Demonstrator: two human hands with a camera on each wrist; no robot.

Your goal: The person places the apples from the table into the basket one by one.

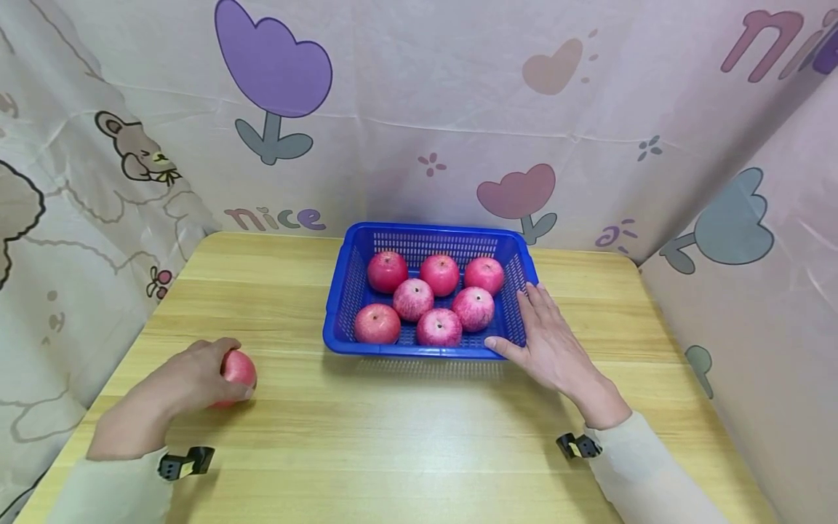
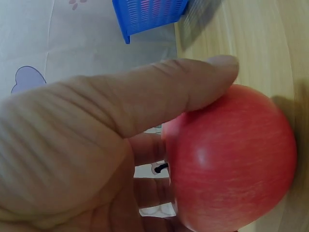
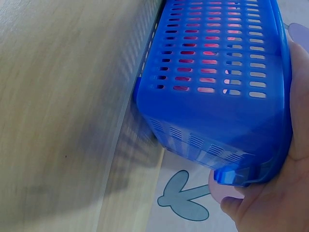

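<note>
My left hand (image 1: 196, 375) grips a red apple (image 1: 240, 370) at the left of the table. In the left wrist view the thumb (image 2: 193, 84) lies over the near side of this apple (image 2: 236, 159), and the other fingers reach behind it, partly hidden. A blue plastic basket (image 1: 419, 351) with slotted walls stands at the table's back middle, holding several red and pink apples (image 1: 439, 327). My right hand (image 1: 553, 346) rests on the basket's front right corner, fingers extended along the right rim and thumb at the front rim. In the right wrist view, the palm (image 3: 294, 179) is against this rim.
The light wood table (image 1: 419, 437) carries the basket and the held apple. A patterned curtain (image 1: 393, 94) with flowers and hearts hangs right behind the table and along both sides. Small black cameras (image 1: 186, 463) sit on both wrists, over pale sleeves (image 1: 644, 466).
</note>
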